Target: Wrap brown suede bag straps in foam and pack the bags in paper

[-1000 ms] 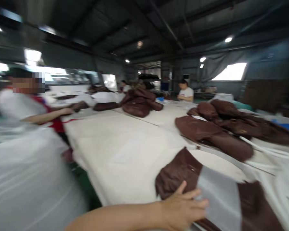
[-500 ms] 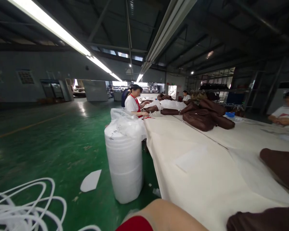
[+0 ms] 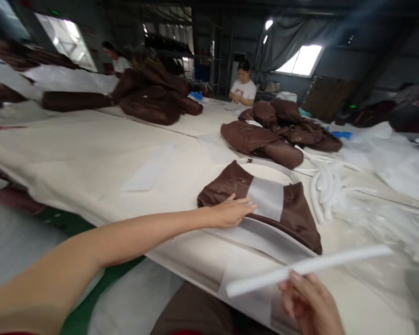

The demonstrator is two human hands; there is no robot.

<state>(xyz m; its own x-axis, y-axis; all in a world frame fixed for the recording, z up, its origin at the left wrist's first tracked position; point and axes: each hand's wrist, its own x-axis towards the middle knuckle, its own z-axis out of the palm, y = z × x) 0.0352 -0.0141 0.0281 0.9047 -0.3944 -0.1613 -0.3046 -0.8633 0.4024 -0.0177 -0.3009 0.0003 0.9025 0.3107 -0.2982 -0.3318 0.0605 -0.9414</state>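
Observation:
A brown handbag [image 3: 300,214] lies on the cream-covered table, with a pale grey band wrapped across its middle. My left hand [image 3: 232,211] rests on the bag's near left side, fingers stretched out toward the band. Close to me, my right hand [image 3: 310,298] pinches a white foam tube [image 3: 310,269] between thumb and fingers. The tube is held aslant over the table's front edge. Beyond the bag's body, its strap [image 3: 275,165] curves in an arc and looks pale, as if wrapped.
Brown bags [image 3: 275,130] are heaped behind, with another pile [image 3: 157,93] at the back left. White foam tubes [image 3: 323,190] and clear plastic [image 3: 387,228] lie at right. A white sheet [image 3: 143,174] lies left. A co-worker [image 3: 243,86] is across the table.
My view has swung right and down from the hall to the table. Both hands are now in sight, the left on the handbag and the right holding a foam tube.

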